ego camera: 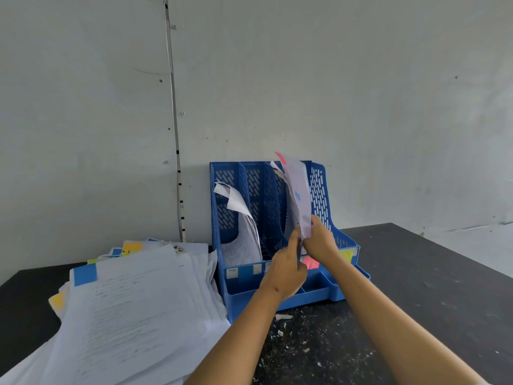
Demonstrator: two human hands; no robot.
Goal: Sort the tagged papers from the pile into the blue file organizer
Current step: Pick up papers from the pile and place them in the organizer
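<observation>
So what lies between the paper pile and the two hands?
In the head view, the organizer's leftmost slot with curled sheets lies between pile and left hand, right hand.

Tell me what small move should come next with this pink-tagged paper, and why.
Probably ease the pink-tagged paper down into the third slot of the blue file organizer, then let go. Both the right hand and the left hand pinch its lower edge, its top still stands above the rim, and a pink label marks the front of that slot.
</observation>
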